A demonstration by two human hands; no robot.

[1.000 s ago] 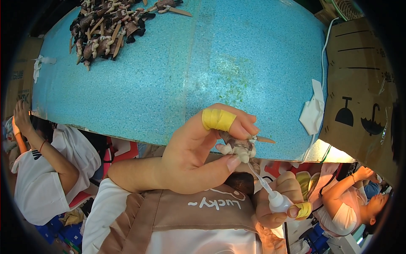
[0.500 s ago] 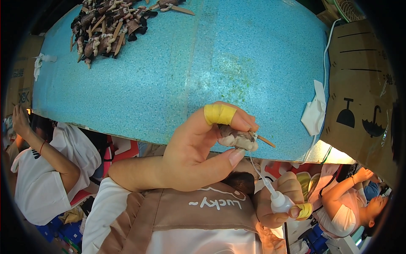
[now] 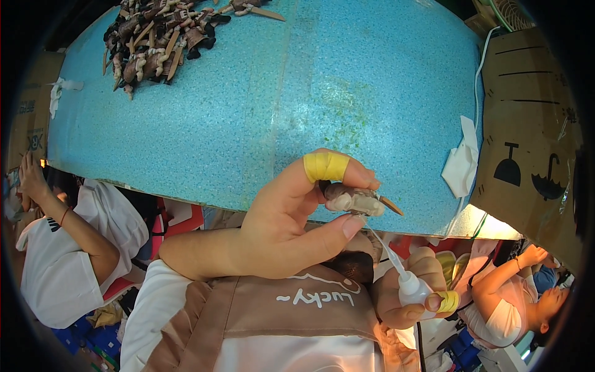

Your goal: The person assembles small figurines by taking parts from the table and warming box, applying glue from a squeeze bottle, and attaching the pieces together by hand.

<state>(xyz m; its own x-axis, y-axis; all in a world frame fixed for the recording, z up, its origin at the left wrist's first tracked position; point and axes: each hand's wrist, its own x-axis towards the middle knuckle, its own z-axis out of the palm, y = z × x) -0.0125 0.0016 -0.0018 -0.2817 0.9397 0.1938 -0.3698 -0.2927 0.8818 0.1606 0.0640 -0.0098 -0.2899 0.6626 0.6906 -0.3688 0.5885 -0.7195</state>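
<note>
At the centre of the frame the left hand (image 3: 291,217) has its grip clenched on a small brown-and-cream figurine (image 3: 354,199), pinched between the thumb and a forefinger wrapped in yellow tape (image 3: 326,166); a tan pointed tip sticks out to the figurine's right. Lower right, the right hand (image 3: 406,294), with yellow tape on one finger too, is closed around a small white squeeze bottle (image 3: 414,289) whose thin nozzle points up and reaches the underside of the figurine. Behind them lies the speckled blue bench (image 3: 248,105). In the upper left of the frame a heap of similar dark figurines (image 3: 161,34) rests on it. A crumpled white cloth (image 3: 462,164) lies at the bench's right edge, beside a brown cardboard box (image 3: 530,136) at the right of the frame, printed with black wine-glass and umbrella handling symbols. Other people sit at the lower left and lower right.
</note>
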